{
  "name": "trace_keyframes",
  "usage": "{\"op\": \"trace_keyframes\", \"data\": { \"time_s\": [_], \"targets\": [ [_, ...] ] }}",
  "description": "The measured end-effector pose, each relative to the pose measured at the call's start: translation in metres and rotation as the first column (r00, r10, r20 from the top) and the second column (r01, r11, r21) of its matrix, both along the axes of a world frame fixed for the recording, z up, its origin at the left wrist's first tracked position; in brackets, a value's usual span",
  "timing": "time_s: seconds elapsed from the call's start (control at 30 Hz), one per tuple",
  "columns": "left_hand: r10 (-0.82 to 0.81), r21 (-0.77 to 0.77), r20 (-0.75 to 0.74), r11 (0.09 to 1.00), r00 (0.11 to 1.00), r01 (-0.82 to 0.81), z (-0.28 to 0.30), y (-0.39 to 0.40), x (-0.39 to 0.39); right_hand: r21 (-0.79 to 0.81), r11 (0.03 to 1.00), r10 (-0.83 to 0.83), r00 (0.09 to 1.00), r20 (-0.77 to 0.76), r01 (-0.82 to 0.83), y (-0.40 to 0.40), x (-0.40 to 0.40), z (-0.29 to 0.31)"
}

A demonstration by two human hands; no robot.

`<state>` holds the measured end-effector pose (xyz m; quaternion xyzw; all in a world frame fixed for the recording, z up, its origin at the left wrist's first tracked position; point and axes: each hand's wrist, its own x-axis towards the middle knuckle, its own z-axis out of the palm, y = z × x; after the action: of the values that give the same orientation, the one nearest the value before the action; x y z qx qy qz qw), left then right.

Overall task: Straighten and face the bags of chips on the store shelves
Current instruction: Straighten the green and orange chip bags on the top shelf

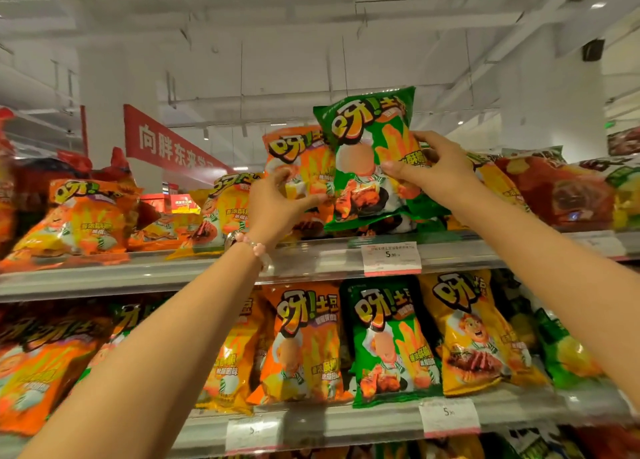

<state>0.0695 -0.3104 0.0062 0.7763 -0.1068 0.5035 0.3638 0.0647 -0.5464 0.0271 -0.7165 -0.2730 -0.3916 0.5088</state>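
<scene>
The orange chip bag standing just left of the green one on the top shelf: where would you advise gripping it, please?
Probably its lower left edge, approached from the left. The orange chip bag stands upright and the green chip bag overlaps its right side, so only that side is free; the left hand is already there.

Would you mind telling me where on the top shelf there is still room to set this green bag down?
The one visible gap lies behind the top shelf rail, between the tipped orange bag at left and the leaning bag beside the left hand. From the upright orange bag rightward, past the green bag the right hand holds, it is crowded.
</scene>
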Motion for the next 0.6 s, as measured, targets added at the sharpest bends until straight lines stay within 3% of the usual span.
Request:
{"op": "trace_keyframes", "data": {
  "time_s": [0.07, 0.2, 0.6],
  "targets": [
    [0.011, 0.003, 0.09, 1.0, 0.996, -0.011, 0.011, 0.013, -0.009, 0.015, 1.0, -0.007, 1.0, 0.007, 0.007, 0.005, -0.002, 0.002],
    [0.028, 0.035, 0.118, 0.999, 0.993, -0.033, 0.035, 0.058, -0.034, 0.008, 0.999, -0.047, 0.999, 0.013, 0.046, 0.02, -0.004, 0.01],
    [0.252, -0.01, -0.069, 0.967, 0.965, -0.254, 0.026, 0.214, -0.081, 0.046, 0.998, 0.041, 0.999, -0.003, -0.041, 0.114, -0.001, 0.007]
  ]
}}
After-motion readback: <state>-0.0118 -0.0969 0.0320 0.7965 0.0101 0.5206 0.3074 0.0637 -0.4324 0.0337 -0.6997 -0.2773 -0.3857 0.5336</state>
